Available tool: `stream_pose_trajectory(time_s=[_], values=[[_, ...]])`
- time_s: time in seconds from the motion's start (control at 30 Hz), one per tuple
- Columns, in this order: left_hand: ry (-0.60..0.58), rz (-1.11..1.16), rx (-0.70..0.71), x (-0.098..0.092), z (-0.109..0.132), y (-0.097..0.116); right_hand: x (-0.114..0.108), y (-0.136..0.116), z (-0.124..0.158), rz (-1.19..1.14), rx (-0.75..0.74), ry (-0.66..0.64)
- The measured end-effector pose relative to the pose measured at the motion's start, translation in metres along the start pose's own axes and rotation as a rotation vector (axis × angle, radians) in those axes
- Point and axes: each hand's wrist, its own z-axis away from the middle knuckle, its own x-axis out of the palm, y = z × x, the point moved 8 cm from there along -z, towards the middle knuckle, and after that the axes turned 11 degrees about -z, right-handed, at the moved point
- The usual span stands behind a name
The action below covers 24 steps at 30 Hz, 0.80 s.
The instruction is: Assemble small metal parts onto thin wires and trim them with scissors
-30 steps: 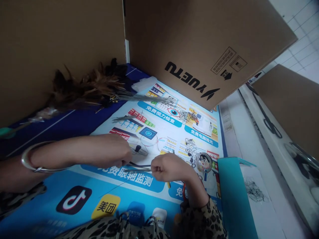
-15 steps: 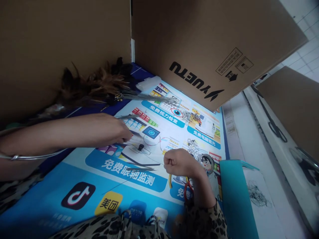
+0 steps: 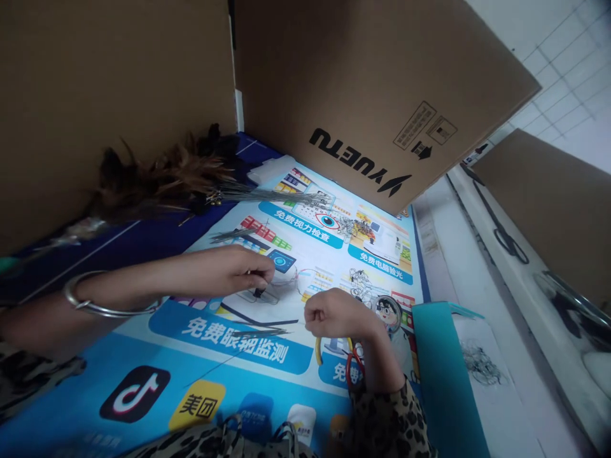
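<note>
My left hand [image 3: 251,270] is closed in a pinch over the printed sheet, near the middle. Just below its fingertips is a small dark piece [image 3: 258,292]. My right hand [image 3: 337,313] is curled shut to the right, its thumb side facing left. A thin, partly reddish strand [image 3: 296,280] loops between the hands; its ends are hard to see, and what either hand grips is too small to make out. By my right wrist lie curved red handles [image 3: 352,367] and a yellow one [image 3: 318,350], partly hidden. Short thin wires [image 3: 261,333] lie in front of my hands.
A bundle of long wires [image 3: 277,192] and brown feathers [image 3: 167,172] lie at the back left. Tangled wire [image 3: 360,280] sits beyond my right hand. Cardboard panels [image 3: 344,83] stand behind. At right are a teal box [image 3: 443,375] and scissors [image 3: 508,245].
My left hand has moved right, away from the short wires at left, and now sits closer to my right hand. My right hand keeps its curled shape. The view has shifted slightly.
</note>
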Motion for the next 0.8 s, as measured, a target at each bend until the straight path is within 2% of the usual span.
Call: stream_pose_trajectory(time_s=[0.1, 0.2, 0.3, 0.47, 0.53, 0.7, 0.8], values=[[-0.247, 0.285, -0.013, 0.03, -0.008, 0.008, 0.021, -0.004, -0.009, 0.045, -0.041, -0.093], [-0.323, 0.393, -0.033, 0.043, -0.016, 0.007, 0.027, -0.002, -0.012, 0.086, -0.01, -0.118], [-0.329, 0.374, -0.041, 0.046, -0.024, 0.003, 0.007, -0.002, 0.002, 0.094, 0.03, -0.052], [-0.337, 0.262, -0.04, 0.046, -0.038, 0.005, -0.052, -0.014, 0.035, 0.212, 0.088, 0.356], [-0.334, 0.216, -0.026, 0.045, -0.045, 0.009, -0.056, -0.02, 0.037, 0.279, 0.081, 0.422], [-0.284, 0.13, 0.021, 0.04, -0.063, 0.017, -0.044, -0.022, 0.027, 0.507, 0.124, 0.406], [-0.205, -0.051, 0.09, 0.039, -0.071, 0.021, -0.04, -0.019, 0.024, 0.583, 0.146, 0.404]])
